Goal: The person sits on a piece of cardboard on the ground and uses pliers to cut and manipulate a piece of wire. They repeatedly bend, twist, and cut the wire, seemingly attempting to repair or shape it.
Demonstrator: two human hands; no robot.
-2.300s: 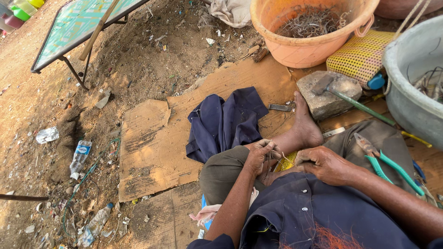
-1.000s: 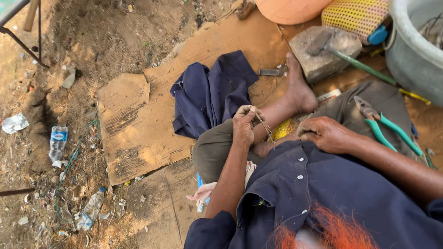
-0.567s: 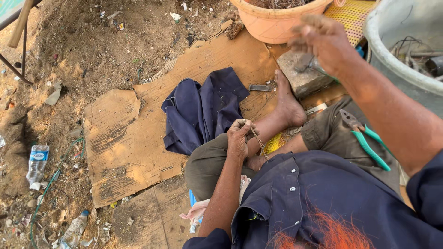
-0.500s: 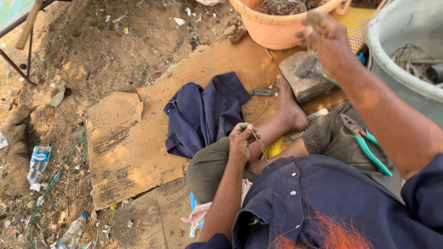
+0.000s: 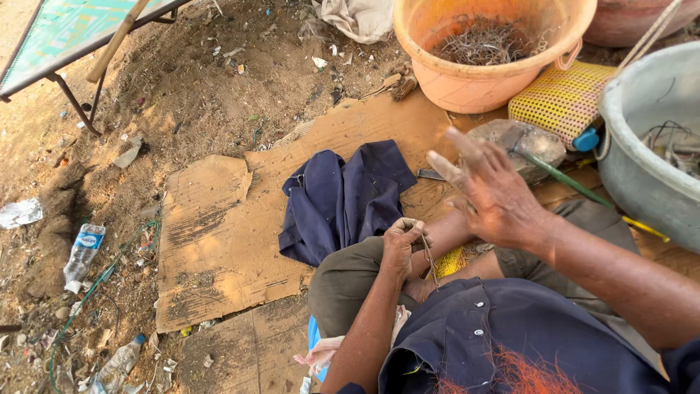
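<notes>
head view, left hand: my left hand (image 5: 400, 243) is fisted tight on a thin wire (image 5: 429, 257), resting on my bent knee. The wire runs down out of the fist toward my lap.

head view, right hand: my right hand (image 5: 490, 191) is up in the air over my leg, fingers spread, nothing in it. It's blurred, so no fine detail.

wire, feel: looks rusty-brown and skinny, so I'd guess light and springy, stiff enough to hold a bend but easy to kink. Probably rough, not slippery, and the cut end could poke.

wire, where to grab: I'd say close to the fist, where it comes out, so the loose length doesn't whip around. Can't tell how long it is, since the low end gets lost against my shirt.

around me: orange tub (image 5: 487, 49) with a tangle of the same kind of wire in it, well apart from my hands, up top. Grey tub (image 5: 642, 168) to the right with more scrap in it. Flat stone (image 5: 519, 140) just beyond my right hand, with a green-handled tool (image 5: 565, 180) lying across it.

under me: cardboard (image 5: 219, 241) on dirt, blue cloth (image 5: 343, 201) bunched just beside my knee, plastic bottle (image 5: 82, 252) off to the left.
</notes>
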